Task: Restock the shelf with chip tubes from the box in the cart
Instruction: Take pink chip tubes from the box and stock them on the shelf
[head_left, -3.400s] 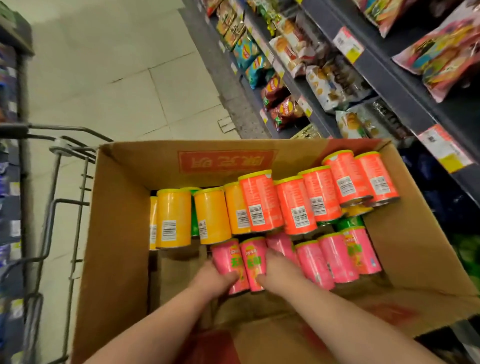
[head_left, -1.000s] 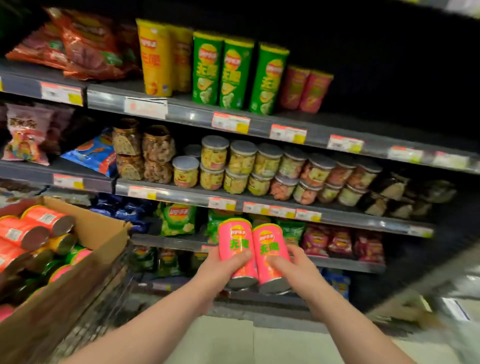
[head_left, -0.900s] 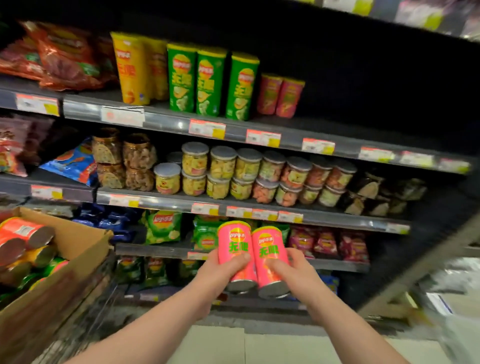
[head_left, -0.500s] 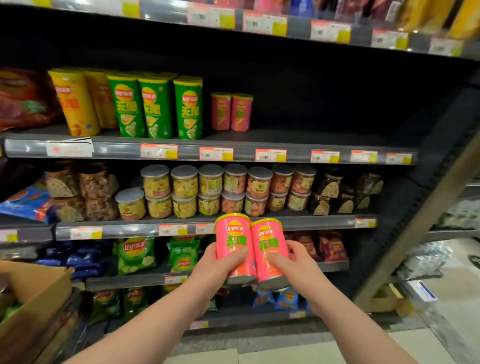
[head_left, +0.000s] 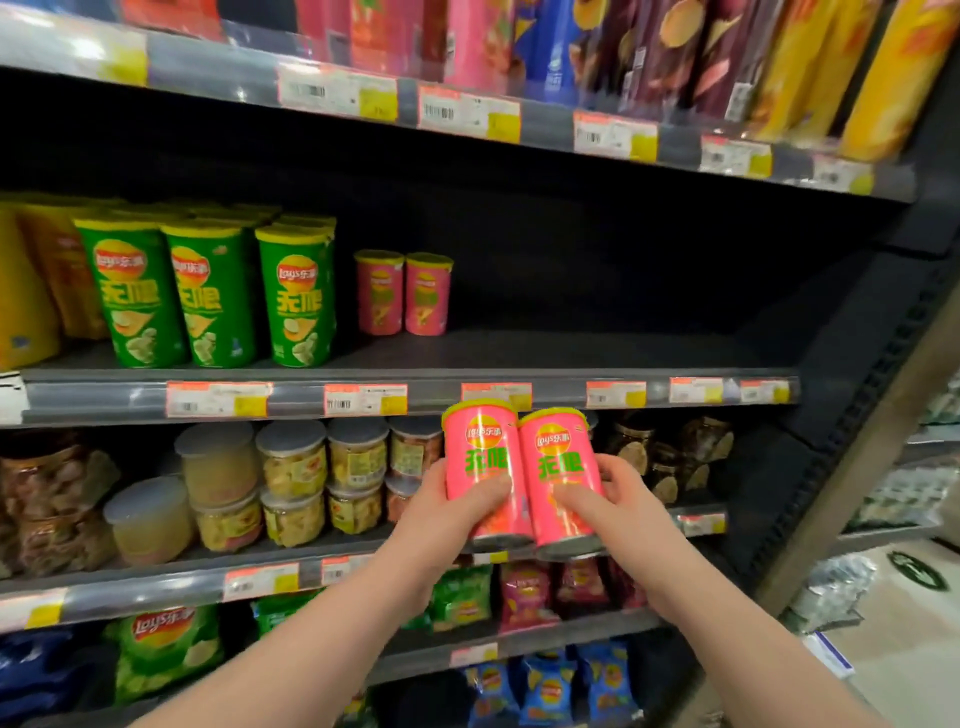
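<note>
Plainly, the left hand (head_left: 441, 512) had its fingers curled round the left tube (head_left: 483, 457) and the right hand (head_left: 618, 506) round the right tube (head_left: 558, 467). Both tubes were pink, upright, side by side and touching, with their yellow rims level with the front rail of the shelf (head_left: 296, 400). The shelf board lay at twelve o'clock from them. It was bare from the two shelved pink tubes (head_left: 402, 293) at eleven o'clock out to the dark side panel (head_left: 857, 322) at two o'clock. Three green tubes (head_left: 208, 296) fronted the row at ten o'clock, with more behind.
</note>
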